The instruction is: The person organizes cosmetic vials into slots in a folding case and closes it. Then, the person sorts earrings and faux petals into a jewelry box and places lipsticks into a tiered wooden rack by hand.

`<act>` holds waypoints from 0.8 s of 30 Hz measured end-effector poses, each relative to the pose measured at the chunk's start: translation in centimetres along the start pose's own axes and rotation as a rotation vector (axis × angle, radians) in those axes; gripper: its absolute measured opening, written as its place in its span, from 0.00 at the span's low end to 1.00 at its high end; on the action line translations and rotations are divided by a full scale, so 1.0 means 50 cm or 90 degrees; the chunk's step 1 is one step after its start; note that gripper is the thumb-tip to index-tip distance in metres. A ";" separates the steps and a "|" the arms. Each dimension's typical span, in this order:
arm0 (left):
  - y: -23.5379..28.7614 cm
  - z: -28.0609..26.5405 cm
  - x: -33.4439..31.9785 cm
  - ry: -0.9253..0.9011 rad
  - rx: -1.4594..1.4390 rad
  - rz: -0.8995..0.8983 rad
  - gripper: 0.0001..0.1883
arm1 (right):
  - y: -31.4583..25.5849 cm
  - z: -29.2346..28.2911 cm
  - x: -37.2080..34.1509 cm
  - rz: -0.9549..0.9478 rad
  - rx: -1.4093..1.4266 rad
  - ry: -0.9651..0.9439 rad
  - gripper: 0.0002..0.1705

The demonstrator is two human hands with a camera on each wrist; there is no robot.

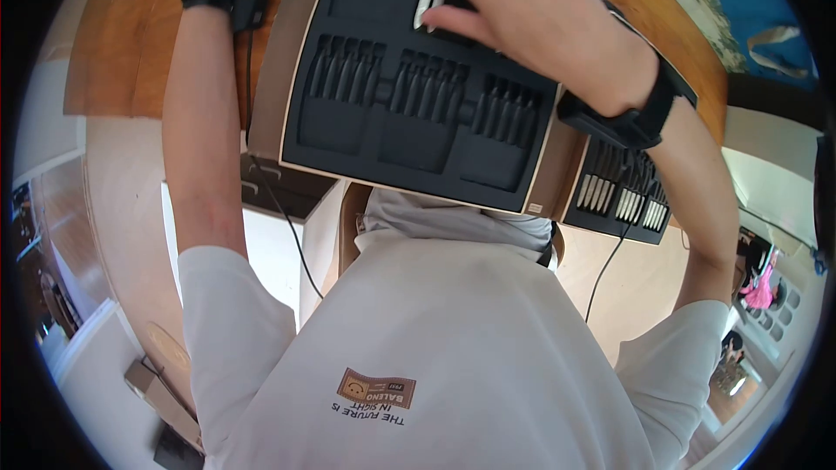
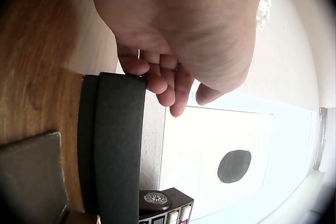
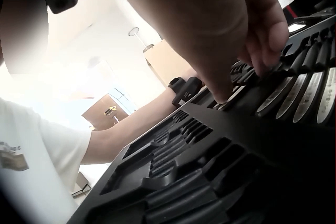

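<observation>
A shallow case with a black insert [image 1: 418,52] lies in front of the person, its rows of moulded slots bare at the near side. My right hand [image 1: 522,9] reaches over its far part, thumb and fingers bent down around a flat silver metal piece [image 3: 231,97] in a slot. Beside it in the right wrist view, several silver pieces with rounded ends [image 3: 299,98] lie in a row. My left hand [image 2: 184,40] hangs loosely curled, its fingertips right at the end of a black block [image 2: 121,145]; in the head view it is mostly cut off.
A second black tray [image 1: 623,187] with several silver-ended pieces lies low at the right. Cables [image 1: 296,244] hang down on both sides of the person. A wooden table [image 1: 122,52] lies under the case, with a dark drawer unit [image 1: 279,187] below at the left.
</observation>
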State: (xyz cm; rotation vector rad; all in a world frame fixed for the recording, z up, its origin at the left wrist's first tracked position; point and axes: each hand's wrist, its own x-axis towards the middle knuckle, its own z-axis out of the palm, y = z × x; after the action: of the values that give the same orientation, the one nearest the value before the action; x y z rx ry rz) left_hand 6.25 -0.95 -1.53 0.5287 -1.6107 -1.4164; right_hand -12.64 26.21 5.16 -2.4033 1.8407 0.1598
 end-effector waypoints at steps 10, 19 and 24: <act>-0.057 -0.058 0.035 0.030 0.007 -0.041 0.19 | 0.017 0.060 -0.012 -0.059 0.077 0.239 0.23; -0.026 -0.020 0.007 0.032 -0.032 -0.039 0.18 | 0.226 0.048 -0.046 0.065 0.173 0.233 0.14; -0.026 -0.023 0.010 0.043 -0.028 -0.055 0.18 | 0.258 0.076 -0.068 0.095 0.164 0.195 0.13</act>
State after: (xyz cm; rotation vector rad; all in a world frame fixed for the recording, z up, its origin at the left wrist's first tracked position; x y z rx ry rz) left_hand 6.64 -2.33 -2.64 0.6200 -1.5153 -1.4785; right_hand -26.05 26.68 1.59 -2.2093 2.0186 -0.4304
